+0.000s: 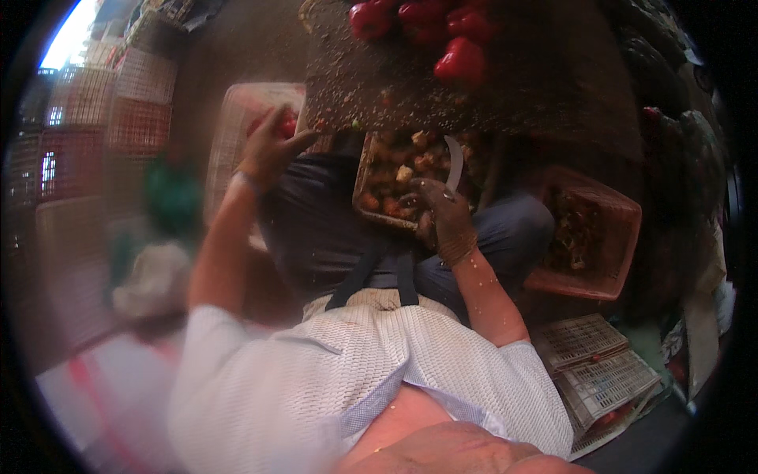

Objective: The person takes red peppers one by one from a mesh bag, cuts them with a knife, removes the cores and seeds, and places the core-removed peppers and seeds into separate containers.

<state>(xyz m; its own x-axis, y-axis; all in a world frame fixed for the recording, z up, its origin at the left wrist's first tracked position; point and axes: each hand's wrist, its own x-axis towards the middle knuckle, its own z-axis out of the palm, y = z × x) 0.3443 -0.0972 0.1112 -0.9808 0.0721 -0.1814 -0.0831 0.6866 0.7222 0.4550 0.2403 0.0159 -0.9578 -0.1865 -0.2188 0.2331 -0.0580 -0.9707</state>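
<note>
My left hand (268,150) is over the pale pink crate (223,154) on the left, its fingers and thumb around a red bell pepper (289,124), partly hidden by the hand. In front of my lap, my right hand (448,220) grips a knife with a curved blade (455,162); the handle is hidden in the fist. The blade points away from me, above a tray (360,178) of pepper cores and scraps. Pale seeds stick to my right wrist. Several red bell peppers (460,62) lie on the dark, seed-strewn work surface (355,87) ahead.
An orange-red tub (624,237) with scraps stands by my right knee. Lattice crates (604,387) lie at the lower right, and stacked crates (146,99) rise on the left. Blurred green and whitish items (154,280) are beside my left arm. Filled bags (671,150) line the far right.
</note>
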